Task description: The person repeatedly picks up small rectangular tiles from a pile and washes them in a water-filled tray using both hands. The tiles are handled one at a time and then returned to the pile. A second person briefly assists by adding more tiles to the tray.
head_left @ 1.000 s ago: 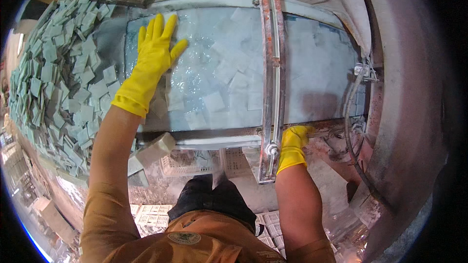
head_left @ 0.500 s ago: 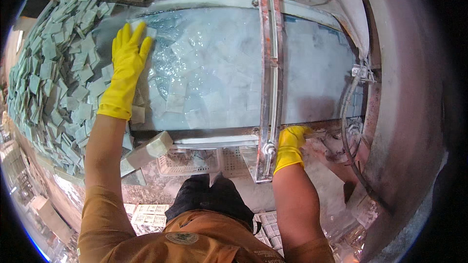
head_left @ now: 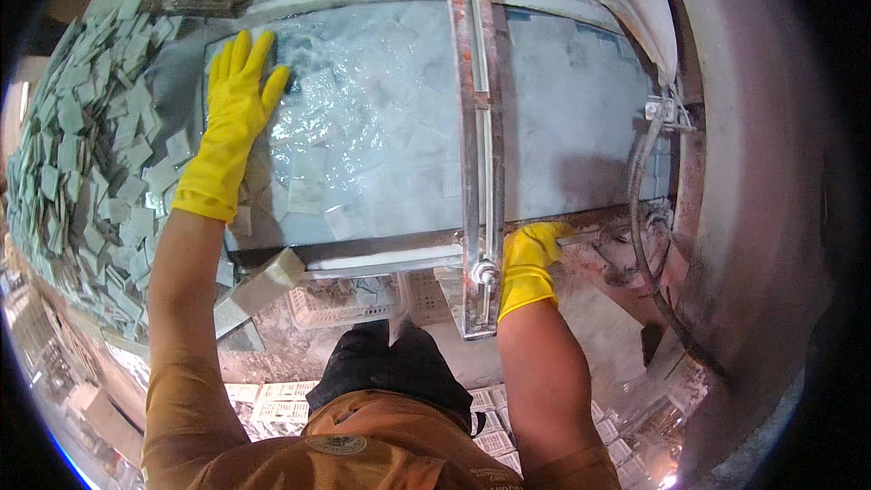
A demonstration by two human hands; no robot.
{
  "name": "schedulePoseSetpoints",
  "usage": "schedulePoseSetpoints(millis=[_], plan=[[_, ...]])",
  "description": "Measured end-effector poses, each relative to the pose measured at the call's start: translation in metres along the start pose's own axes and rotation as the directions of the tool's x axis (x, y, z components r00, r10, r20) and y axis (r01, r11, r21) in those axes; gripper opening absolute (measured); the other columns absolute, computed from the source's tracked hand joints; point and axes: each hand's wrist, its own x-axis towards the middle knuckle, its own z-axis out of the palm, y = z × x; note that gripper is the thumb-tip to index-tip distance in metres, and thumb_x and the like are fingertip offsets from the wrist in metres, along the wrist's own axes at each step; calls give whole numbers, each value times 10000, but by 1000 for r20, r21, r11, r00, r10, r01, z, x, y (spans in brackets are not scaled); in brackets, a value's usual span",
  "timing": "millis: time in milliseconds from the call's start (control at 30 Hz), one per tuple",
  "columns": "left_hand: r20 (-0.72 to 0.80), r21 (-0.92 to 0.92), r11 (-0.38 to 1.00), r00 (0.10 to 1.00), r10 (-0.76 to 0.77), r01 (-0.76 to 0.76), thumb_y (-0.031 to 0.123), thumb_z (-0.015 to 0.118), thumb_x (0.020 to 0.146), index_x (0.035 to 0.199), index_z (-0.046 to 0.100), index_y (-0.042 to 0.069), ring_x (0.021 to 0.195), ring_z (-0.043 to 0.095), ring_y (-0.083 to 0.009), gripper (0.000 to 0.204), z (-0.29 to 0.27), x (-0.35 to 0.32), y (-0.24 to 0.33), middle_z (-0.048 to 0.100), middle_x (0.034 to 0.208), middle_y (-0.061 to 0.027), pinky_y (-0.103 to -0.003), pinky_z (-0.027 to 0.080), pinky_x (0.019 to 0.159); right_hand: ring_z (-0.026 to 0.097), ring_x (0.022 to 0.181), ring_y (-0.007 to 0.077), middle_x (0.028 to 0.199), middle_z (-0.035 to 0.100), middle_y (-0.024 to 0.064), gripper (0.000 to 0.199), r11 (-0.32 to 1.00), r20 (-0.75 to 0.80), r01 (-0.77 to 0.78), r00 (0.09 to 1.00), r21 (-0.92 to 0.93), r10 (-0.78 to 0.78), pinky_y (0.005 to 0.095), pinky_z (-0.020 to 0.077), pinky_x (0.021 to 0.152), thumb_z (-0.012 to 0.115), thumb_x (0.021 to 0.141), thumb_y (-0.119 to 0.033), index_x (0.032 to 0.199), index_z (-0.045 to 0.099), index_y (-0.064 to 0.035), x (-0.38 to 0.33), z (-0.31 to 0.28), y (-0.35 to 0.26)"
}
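Note:
My left hand (head_left: 234,109), in a yellow rubber glove, lies with fingers spread on the left end of a long wet bed (head_left: 381,118) of milky water and pale square tiles. Tiles (head_left: 307,195) lie flat just under the film beside it. Whether a tile is under the palm is hidden. My right hand (head_left: 531,259), also gloved in yellow, is curled at the near edge of the bed, just right of an upright-looking metal crossbar (head_left: 481,127). Its fingers are closed around something at the edge that I cannot make out.
A heap of loose greenish-white tiles (head_left: 91,141) fills the left side. A pale block (head_left: 263,286) sits at the near left corner. Below the near edge stands a white plastic basket (head_left: 347,304). A grey hose (head_left: 640,191) hangs at the right end.
The view has shifted, so bed and crossbar appear further left. My left hand now sits slightly further right over the bed. The right hand keeps its place by the crossbar.

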Motion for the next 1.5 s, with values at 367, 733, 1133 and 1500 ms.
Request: schedulePoseSetpoints(millis=[367,733,1133,1500], plan=[[177,-266,943,952,251,-199,553,698,1006,1660,473,198,1585,375,-438,777,-12,29,75,437,1715,-176,-596,221,1328,497,1534,308,1673,537,44,819,1000,-51,-10,999,24,12,633,352,1262,432,1036,-727,1641,495,-178,-25,5,-11],[135,-11,993,984,-115,118,649,666,999,1617,524,156,1544,402,-474,803,4,38,108,478,1659,-236,-611,225,1302,500,1525,248,1649,560,47,623,-311,125,-93,989,946,82,572,354,1283,423,1135,-511,1596,558,-114,127,-5,-14],[124,126,966,962,-242,227,569,744,973,1676,427,126,1565,367,-488,889,-14,-11,-7,385,1708,-291,-607,231,1296,551,1478,226,1583,620,12,546,-897,409,15,887,441,216,599,416,1226,601,1085,-426,1590,591,-220,-75,6,-25],[13,-134,942,951,-308,307,612,741,939,1618,488,102,1473,382,-625,886,23,64,143,450,1637,-309,-718,239,1241,552,1473,319,1588,603,93,617,663,-95,54,978,-747,-187,488,440,1221,484,1126,-511,1544,576,-67,86,8,-32]])
